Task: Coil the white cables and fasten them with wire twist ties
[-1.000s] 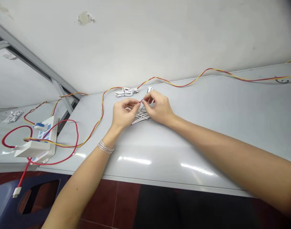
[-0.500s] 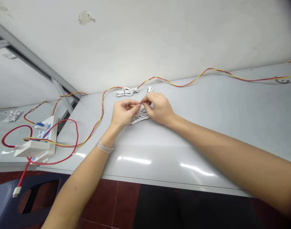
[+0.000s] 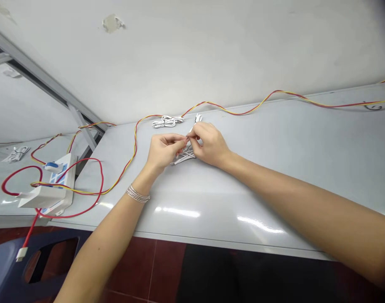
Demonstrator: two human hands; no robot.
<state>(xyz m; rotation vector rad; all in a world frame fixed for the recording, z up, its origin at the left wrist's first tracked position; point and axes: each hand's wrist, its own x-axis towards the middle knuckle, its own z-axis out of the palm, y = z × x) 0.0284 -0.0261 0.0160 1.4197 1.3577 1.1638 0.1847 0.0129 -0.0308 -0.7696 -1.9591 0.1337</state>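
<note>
Currently | left hand (image 3: 165, 150) and right hand (image 3: 210, 146) pinched almost shut, fingertips meeting on a thin dark wire (image 3: 188, 136) | white cable bundle (image 3: 183, 156) just beneath | coiled white cable (image 3: 167, 122) beyond | I'd keep this pinch small and steady

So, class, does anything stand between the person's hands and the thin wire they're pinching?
Nothing visible does: the left hand and right hand meet directly at the thin wire. The white cables lie beneath the hands, not between them and the wire.
</note>
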